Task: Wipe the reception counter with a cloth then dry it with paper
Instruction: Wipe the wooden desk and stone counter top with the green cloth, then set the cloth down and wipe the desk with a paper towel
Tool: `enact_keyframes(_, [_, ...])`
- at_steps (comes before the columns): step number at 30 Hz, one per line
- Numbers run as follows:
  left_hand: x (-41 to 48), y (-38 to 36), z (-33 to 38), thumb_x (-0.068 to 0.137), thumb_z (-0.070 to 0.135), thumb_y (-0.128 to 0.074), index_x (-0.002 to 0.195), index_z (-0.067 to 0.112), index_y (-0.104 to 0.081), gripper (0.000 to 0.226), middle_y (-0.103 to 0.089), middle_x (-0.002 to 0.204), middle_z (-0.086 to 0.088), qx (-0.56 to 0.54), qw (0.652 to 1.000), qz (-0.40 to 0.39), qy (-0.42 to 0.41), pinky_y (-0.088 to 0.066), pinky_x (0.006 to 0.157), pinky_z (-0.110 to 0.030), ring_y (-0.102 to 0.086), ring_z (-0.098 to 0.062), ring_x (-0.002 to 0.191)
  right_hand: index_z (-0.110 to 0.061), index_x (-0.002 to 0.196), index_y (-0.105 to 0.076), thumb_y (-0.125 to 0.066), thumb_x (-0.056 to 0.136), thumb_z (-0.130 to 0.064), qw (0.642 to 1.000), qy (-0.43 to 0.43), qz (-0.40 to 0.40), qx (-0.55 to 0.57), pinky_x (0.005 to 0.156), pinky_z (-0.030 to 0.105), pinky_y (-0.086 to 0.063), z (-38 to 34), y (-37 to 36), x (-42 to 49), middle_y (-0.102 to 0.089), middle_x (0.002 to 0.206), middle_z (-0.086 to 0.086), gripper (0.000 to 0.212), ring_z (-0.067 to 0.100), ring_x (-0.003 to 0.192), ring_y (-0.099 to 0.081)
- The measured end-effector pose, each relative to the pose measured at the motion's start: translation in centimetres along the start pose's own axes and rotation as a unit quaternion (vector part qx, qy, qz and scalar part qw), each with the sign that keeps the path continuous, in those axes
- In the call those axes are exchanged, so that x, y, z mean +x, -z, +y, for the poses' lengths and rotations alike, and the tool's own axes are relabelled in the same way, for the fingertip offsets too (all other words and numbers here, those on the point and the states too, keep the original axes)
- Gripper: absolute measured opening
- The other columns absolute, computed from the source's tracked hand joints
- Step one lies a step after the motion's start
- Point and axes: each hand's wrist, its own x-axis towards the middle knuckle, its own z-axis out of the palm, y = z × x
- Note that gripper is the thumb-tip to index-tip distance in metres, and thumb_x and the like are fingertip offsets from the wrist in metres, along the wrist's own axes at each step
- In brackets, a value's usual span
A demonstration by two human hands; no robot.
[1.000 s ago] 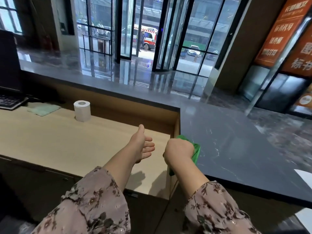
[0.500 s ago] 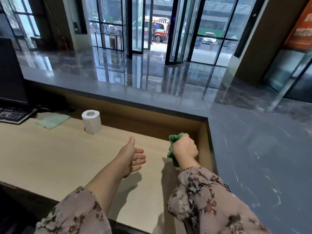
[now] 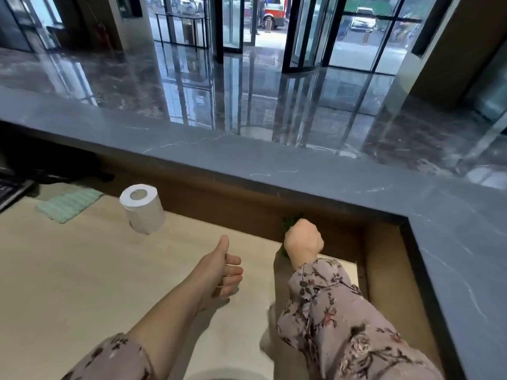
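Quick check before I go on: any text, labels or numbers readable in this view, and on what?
No readable text in this view.
Paper roll: plain, no label showing.
Keyboard: key legends too blurred to read.
Vehicles outside: any markings too small and blurred.
Green cloth in the right hand: no print visible.

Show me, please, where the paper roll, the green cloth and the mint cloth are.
paper roll [image 3: 144,212], head view, on its white side.
green cloth [image 3: 290,222], head view, on the tuft above the right hand [image 3: 303,241].
mint cloth [image 3: 70,203], head view, on the middle of its ribbed top.
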Motion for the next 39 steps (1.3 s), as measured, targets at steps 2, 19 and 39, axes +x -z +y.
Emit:
enact_keyframes(2, [0.7,1.0,0.3,0.095,0.063,-0.027,0.069,0.019,-0.035,0.052,-0.019,0.057,0.001,-0.021,1.0,0.003,-0.004,-0.017,0.043,-0.021,-0.018,-0.014,0.051,-0.008,0.108,-0.067,-0.054,0.095,-0.016,1.0,-0.003,-0.024,-0.008,0.078,0.031,-0.048,-1.0,-1.2,0.7,-0.066,0.112,0.009,0.02,0.026,0.104,-0.063])
enact_keyframes(19, [2.6,6.8,1.2,0.094,0.063,-0.031,0.128,-0.012,-0.044,0.084,-0.036,0.049,0.001,-0.023,0.999,0.028,0.01,-0.023,0.048,-0.026,-0.03,-0.013,0.05,-0.006,0.135,-0.045,-0.053,0.093,-0.015,0.995,0.027,-0.09,0.034,0.097,0.038,-0.043,-4.4,-3.6,-1.0,-0.049,0.133,0.016,0.043,0.032,0.123,-0.047])
enact_keyframes(39, [4.8,17.9,10.1,0.081,0.033,-0.066,0.134,0.025,-0.049,0.056,-0.044,0.14,-0.005,0.541,0.721,0.34,-0.268,-0.033,0.105,-0.038,-0.035,-0.029,0.13,-0.019,0.122,-0.063,-0.048,0.092,-0.015,0.973,0.16,-0.093,0.138,0.093,0.031,-0.049,-7.0,-7.5,-10.0,-0.065,0.122,0.001,0.033,0.018,0.107,-0.061])
